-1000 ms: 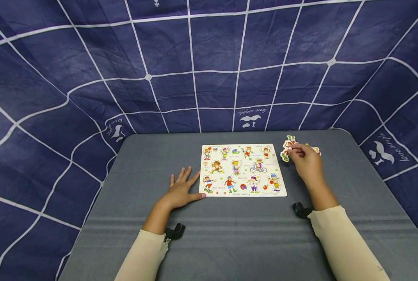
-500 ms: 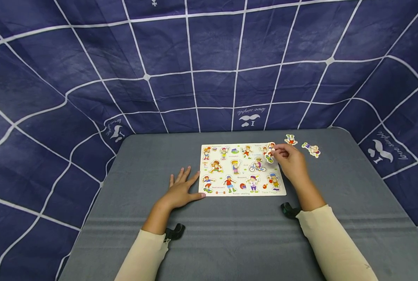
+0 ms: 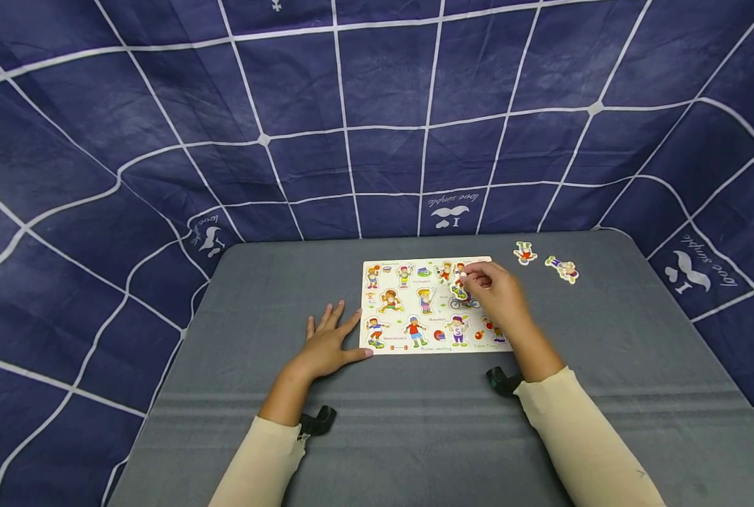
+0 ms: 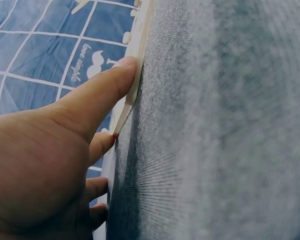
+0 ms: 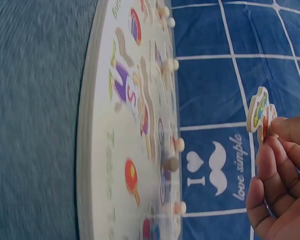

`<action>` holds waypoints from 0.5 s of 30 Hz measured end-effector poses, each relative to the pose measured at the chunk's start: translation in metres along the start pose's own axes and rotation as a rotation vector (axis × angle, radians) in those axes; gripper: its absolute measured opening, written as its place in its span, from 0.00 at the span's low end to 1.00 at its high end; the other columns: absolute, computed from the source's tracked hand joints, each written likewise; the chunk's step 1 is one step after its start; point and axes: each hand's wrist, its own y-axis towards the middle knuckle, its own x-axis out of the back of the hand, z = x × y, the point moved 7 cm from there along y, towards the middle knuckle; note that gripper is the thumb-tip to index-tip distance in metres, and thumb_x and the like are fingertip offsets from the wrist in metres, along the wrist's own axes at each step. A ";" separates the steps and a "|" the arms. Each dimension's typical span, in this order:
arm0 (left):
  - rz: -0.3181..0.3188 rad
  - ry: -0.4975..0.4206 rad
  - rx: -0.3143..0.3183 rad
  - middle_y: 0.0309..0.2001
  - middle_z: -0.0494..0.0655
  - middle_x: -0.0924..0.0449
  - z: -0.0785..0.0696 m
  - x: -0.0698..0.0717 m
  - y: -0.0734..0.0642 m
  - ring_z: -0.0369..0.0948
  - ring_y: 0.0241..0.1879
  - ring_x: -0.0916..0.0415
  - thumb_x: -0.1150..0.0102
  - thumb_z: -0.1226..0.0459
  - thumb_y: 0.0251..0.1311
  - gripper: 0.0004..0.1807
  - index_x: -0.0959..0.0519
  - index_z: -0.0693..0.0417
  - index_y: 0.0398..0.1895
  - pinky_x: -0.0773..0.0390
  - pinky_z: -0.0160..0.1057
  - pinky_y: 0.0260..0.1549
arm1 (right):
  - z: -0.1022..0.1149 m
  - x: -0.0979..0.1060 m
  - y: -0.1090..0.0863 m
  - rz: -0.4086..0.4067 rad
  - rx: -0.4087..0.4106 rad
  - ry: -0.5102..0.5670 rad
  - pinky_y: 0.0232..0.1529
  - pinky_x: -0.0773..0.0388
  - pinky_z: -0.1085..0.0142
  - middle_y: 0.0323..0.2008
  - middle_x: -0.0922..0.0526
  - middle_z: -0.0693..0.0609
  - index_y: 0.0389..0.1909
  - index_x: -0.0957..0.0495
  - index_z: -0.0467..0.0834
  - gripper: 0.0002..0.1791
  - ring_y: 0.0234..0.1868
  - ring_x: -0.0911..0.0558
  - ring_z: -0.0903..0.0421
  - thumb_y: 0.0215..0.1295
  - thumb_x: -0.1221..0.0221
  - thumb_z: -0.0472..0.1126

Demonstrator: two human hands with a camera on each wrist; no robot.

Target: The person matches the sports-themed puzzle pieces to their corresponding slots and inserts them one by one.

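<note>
The white puzzle board point(image 3: 408, 308), printed with sporty cartoon children, lies on the grey table. My left hand point(image 3: 324, 346) is spread flat at its left side, thumb over the lower left corner; the left wrist view shows the thumb point(image 4: 107, 85) pressed on the board's edge. Above the board's upper right part, my right hand point(image 3: 495, 290) pinches a cartoon child puzzle piece point(image 3: 459, 289) between thumb and fingertips. In the right wrist view this puzzle piece point(image 5: 260, 112) is raised clear of the board, and the fingers partly hide it. Small pegs point(image 5: 178, 145) stand up from the fitted pieces.
Two loose puzzle pieces lie right of the board: a smaller-looking figure point(image 3: 524, 253) and a figure in purple point(image 3: 562, 269). A blue cloth point(image 3: 383, 162) with white grid lines hangs behind and along both sides of the grey table point(image 3: 415, 429).
My right hand has carried the puzzle piece leftward from beside the loose pieces to over the board. The two loose pieces now show fully. My left hand has stayed in place.
</note>
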 end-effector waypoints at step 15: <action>0.007 -0.004 0.000 0.83 0.54 0.62 0.002 -0.002 0.001 0.56 0.83 0.71 0.37 0.35 0.58 0.51 0.47 0.36 0.81 0.72 0.69 0.74 | 0.020 -0.040 -0.009 0.114 0.021 -0.003 0.38 0.26 0.71 0.37 0.18 0.49 0.43 0.14 0.42 0.08 0.36 0.22 0.58 0.66 0.34 0.40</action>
